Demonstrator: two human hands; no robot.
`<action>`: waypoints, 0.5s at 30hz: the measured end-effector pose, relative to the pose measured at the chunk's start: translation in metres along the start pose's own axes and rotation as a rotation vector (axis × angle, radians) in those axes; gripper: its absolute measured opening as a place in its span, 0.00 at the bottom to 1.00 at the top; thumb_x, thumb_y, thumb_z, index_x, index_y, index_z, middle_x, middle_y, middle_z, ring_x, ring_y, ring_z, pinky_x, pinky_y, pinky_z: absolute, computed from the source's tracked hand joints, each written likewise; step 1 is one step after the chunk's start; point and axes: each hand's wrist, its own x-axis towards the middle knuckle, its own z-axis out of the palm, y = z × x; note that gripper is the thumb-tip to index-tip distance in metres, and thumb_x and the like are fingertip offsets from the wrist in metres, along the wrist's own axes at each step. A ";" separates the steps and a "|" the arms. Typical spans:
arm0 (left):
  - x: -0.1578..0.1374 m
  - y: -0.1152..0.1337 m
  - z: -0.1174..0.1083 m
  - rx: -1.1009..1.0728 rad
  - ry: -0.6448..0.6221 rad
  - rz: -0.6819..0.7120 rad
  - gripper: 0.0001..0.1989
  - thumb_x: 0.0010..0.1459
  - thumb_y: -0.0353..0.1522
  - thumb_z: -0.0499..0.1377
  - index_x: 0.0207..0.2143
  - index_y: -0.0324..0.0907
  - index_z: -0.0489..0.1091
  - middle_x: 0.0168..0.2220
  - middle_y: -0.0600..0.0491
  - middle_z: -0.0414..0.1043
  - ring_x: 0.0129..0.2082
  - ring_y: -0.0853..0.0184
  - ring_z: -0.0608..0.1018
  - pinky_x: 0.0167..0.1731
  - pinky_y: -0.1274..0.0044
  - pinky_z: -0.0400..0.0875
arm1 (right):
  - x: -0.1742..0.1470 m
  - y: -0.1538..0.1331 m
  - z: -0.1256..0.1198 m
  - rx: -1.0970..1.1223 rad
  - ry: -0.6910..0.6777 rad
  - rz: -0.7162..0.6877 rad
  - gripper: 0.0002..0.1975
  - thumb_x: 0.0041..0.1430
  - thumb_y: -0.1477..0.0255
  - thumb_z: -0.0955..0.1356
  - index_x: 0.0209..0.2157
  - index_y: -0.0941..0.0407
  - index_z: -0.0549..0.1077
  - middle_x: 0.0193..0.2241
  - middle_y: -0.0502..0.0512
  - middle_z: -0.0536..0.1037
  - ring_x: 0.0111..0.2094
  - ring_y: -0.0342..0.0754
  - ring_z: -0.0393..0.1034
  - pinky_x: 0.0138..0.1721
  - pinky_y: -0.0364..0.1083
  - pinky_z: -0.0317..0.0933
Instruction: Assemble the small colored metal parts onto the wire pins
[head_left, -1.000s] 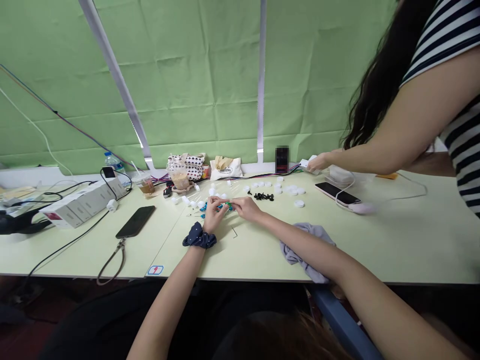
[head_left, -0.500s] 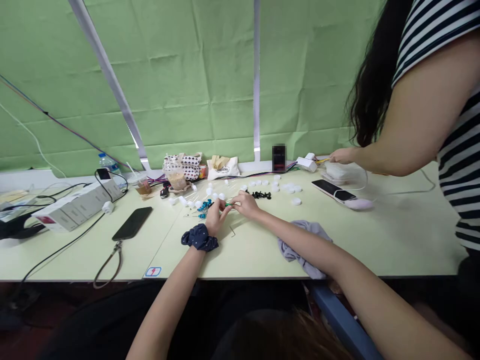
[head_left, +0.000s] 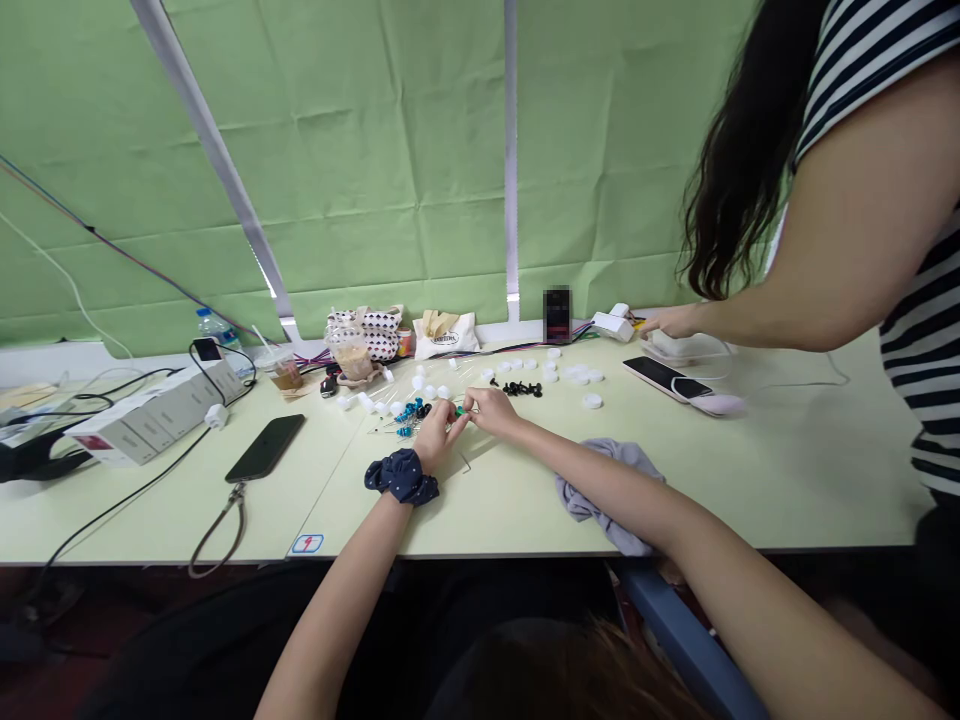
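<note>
tiny bright-green piece (head_left: 460, 411) is pinched by left hand (head_left: 436, 432) and right hand (head_left: 490, 412), both grips pretty narrow | shiny blue knobby parts (head_left: 405, 432) are bunched just beside the left

A puffy, gathered navy scrunchie (head_left: 402, 477) with small white dots rings the left wrist, near the centre of the frame. Both forearms (head_left: 337, 612) are sleeveless; dark clothing (head_left: 202, 640) shows at lower left.

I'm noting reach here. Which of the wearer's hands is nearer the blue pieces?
Left. The left hand is just right of the blue pieces; whether it touches them is unclear. The right hand is farther right, beyond the left hand.
</note>
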 end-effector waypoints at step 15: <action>-0.001 -0.009 0.002 0.057 0.029 -0.038 0.13 0.62 0.38 0.50 0.26 0.44 0.54 0.26 0.55 0.59 0.27 0.68 0.64 0.29 0.75 0.61 | 0.003 0.010 0.004 0.052 -0.046 -0.130 0.07 0.53 0.79 0.67 0.28 0.57 0.77 0.24 0.52 0.77 0.26 0.44 0.68 0.32 0.41 0.55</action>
